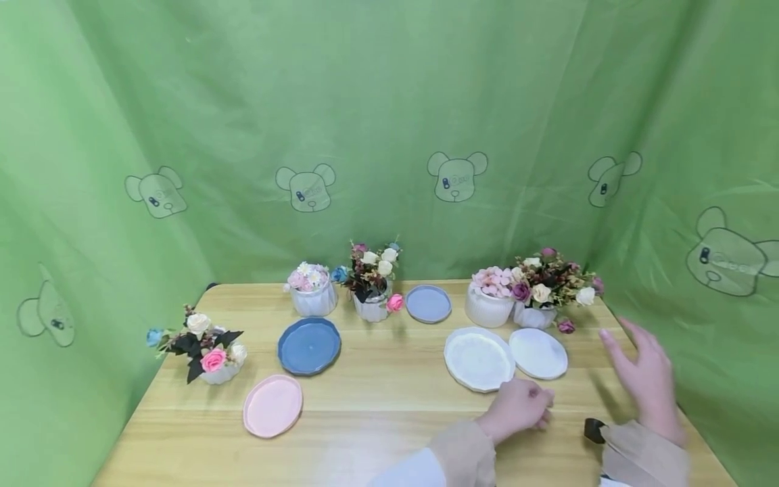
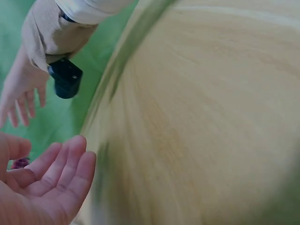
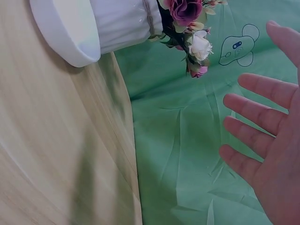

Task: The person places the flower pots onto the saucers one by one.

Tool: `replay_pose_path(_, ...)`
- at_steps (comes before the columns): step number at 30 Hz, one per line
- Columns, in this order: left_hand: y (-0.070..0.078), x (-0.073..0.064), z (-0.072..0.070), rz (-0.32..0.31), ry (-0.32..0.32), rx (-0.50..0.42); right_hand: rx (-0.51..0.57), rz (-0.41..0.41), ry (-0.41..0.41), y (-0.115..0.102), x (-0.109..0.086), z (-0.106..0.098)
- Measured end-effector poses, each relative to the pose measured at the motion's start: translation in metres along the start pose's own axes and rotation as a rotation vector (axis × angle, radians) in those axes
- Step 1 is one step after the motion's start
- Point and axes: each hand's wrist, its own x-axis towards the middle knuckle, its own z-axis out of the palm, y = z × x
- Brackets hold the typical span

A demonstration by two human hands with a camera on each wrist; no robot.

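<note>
My left hand (image 1: 516, 408) hovers just in front of the large white plate (image 1: 479, 360), its fingers loosely bent and holding nothing. In the left wrist view the palm and relaxed fingers of that hand (image 2: 51, 183) show nothing between them. To the right, past the smaller white plate (image 1: 538, 353), my right hand (image 1: 648, 375) is raised near the table's right edge with fingers spread and empty. Behind the smaller plate stands a white pot with purple and cream roses (image 1: 541, 287), close to a ribbed white pot of pink flowers (image 1: 489, 301).
A blue plate (image 1: 309, 345), a pink plate (image 1: 273, 406) and a lavender plate (image 1: 429, 304) lie on the wooden table (image 1: 389, 379). Further flower pots stand at back centre (image 1: 372, 304) and left (image 1: 220, 373), plus a small pastel one (image 1: 313, 297). Green curtain (image 1: 389, 122) surrounds the table.
</note>
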Motion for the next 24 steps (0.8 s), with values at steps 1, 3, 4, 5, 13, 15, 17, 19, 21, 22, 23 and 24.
replay_pose_path(1, 0.000, 0.002, 0.002, -0.018, -0.003, -0.032, 0.001, 0.000, -0.001, -0.001, 0.000, 0.001)
replay_pose_path(3, -0.002, 0.007, 0.006, -0.046, -0.003, -0.080, 0.005, 0.001, -0.005, -0.001, 0.001, 0.002)
replay_pose_path(4, -0.003, 0.009, 0.007, -0.058, -0.005, -0.100, 0.006, 0.004, -0.010, -0.002, 0.001, 0.002)
replay_pose_path(5, -0.004, 0.011, 0.008, -0.070, -0.006, -0.123, 0.005, 0.007, -0.013, -0.002, 0.002, 0.003)
replay_pose_path(13, -0.008, 0.025, 0.011, -0.172, 0.031, -0.269, 0.001, 0.032, -0.069, 0.001, 0.007, 0.011)
replay_pose_path(15, -0.007, 0.024, 0.009, -0.177, 0.046, -0.284, -0.004, 0.017, -0.086, 0.004, 0.011, 0.015)
replay_pose_path(17, -0.007, 0.022, 0.008, -0.173, 0.048, -0.282, -0.016, 0.000, -0.108, 0.007, 0.015, 0.019)
replay_pose_path(19, -0.007, 0.020, 0.008, -0.167, 0.046, -0.277, -0.022, -0.032, -0.133, 0.010, 0.018, 0.024)
replay_pose_path(21, -0.007, 0.018, 0.008, -0.166, 0.047, -0.270, -0.024, -0.071, -0.151, 0.012, 0.023, 0.029)
replay_pose_path(22, -0.008, 0.017, 0.009, -0.165, 0.048, -0.266, -0.018, -0.088, -0.164, 0.013, 0.025, 0.031)
replay_pose_path(23, -0.008, 0.017, 0.011, -0.166, 0.056, -0.262, -0.012, -0.108, -0.172, 0.014, 0.028, 0.033)
replay_pose_path(24, -0.008, 0.018, 0.012, -0.168, 0.062, -0.258, -0.009, -0.126, -0.180, 0.015, 0.032, 0.035)
